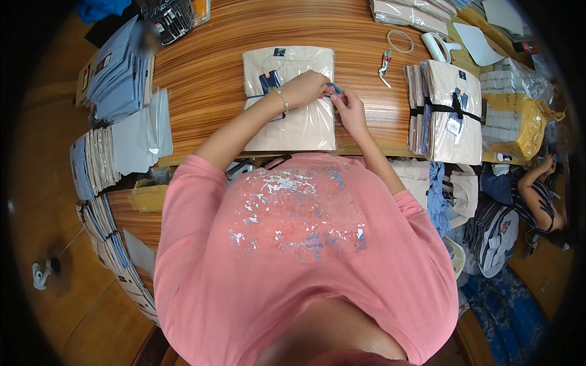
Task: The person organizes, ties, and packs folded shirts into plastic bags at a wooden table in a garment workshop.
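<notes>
A stack of folded beige garments in clear bags point(305, 131) lies on the table in front of me, with a dark blue tag point(269, 80) on its top piece. A blue strip point(334, 89) runs across the stack toward its right edge. My left hand point(310, 88) reaches over the stack, its fingers closed on the strip. Right beside it, my right hand point(351, 111) pinches the same strip at the stack's right edge. My fingers hide part of the strip, so I cannot tell whether it is knotted.
On the right stands a beige bundle tied with black strip point(461, 134). Near it lie a snipping tool point(384, 66), a tape ring point(400, 41) and a white handheld device point(438, 46). Bagged blue garments point(116, 79) fill the left side. Another person's arm point(537, 195) shows far right.
</notes>
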{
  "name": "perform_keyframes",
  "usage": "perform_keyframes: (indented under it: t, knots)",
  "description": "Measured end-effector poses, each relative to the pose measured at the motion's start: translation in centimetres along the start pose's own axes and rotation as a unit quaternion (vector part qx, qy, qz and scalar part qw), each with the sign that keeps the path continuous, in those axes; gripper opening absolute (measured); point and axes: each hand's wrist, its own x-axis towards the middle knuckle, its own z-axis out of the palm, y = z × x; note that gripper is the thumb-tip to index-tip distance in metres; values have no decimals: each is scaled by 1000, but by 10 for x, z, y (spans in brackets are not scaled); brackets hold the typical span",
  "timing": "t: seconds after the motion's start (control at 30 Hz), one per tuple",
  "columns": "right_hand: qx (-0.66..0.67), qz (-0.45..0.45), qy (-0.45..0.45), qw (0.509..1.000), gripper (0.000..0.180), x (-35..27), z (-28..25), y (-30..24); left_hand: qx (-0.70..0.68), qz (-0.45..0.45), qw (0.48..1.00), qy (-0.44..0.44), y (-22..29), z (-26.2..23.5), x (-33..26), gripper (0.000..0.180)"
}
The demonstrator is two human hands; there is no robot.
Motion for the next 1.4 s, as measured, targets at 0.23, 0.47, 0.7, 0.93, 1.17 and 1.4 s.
perform_keyframes:
  t: [0.23, 0.47, 0.7, 0.93, 1.17, 1.4]
  knots:
    - [-39, 36, -75, 996, 12, -27, -17, -58, -115, -39, 992, 30, -5, -10, 5, 15]
    - [-248, -197, -80, 945, 13, -27, -27, -63, -75, 22, 997, 0, -5, -18, 5, 7]
    - [106, 62, -124, 985, 12, 31, 1, -19, 46, 141, 984, 99, 16, -6, 2, 13]
    - [189, 153, -153, 958, 13, 34, -7, -21, 161, 140, 956, 199, 8, 9, -13, 11]
    - [-28, 24, -65, 997, 14, 27, -2, -37, 112, 166, 957, 211, 0, 12, -15, 7]
    - [-224, -251, -8, 942, 9, 35, -14, -29, 109, 123, 959, 232, 8, 15, -32, 9]
